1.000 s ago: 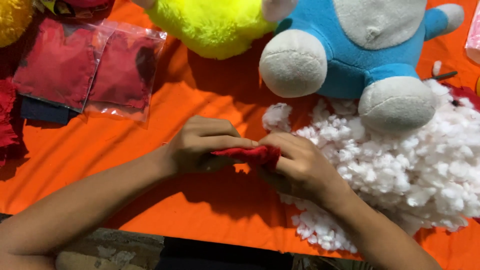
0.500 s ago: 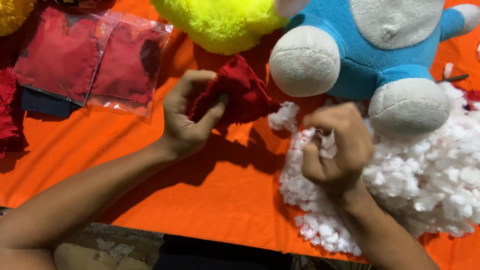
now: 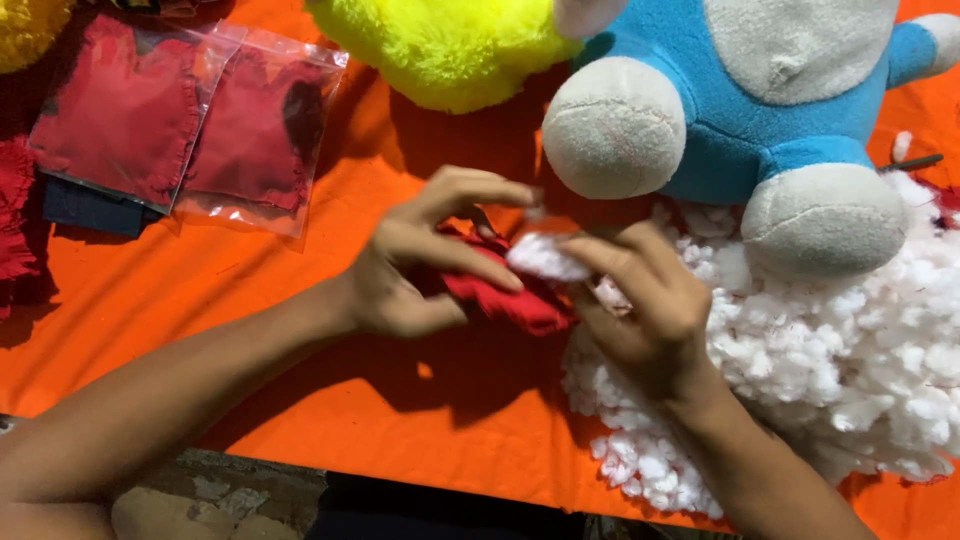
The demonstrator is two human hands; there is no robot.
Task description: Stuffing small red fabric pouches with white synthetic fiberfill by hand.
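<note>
The left hand (image 3: 415, 270) has its grip clamped on a small red fabric piece (image 3: 505, 300). The right hand (image 3: 640, 300) pinches a tuft of white stuffing (image 3: 545, 257) just above that fabric. Right of both grips, a stuffing pile (image 3: 840, 370) lies on the orange surface (image 3: 330, 400).

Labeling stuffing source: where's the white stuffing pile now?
Head view, right side: white stuffing pile on the orange cloth, under the blue plush toy, beside the right hand.

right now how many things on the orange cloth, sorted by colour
red: 4, the fabric piece in the left hand, two bagged pieces, an edge scrap
yellow: 2 plush toys
blue: 1 plush toy
white: 1 stuffing pile
total: 8
</note>
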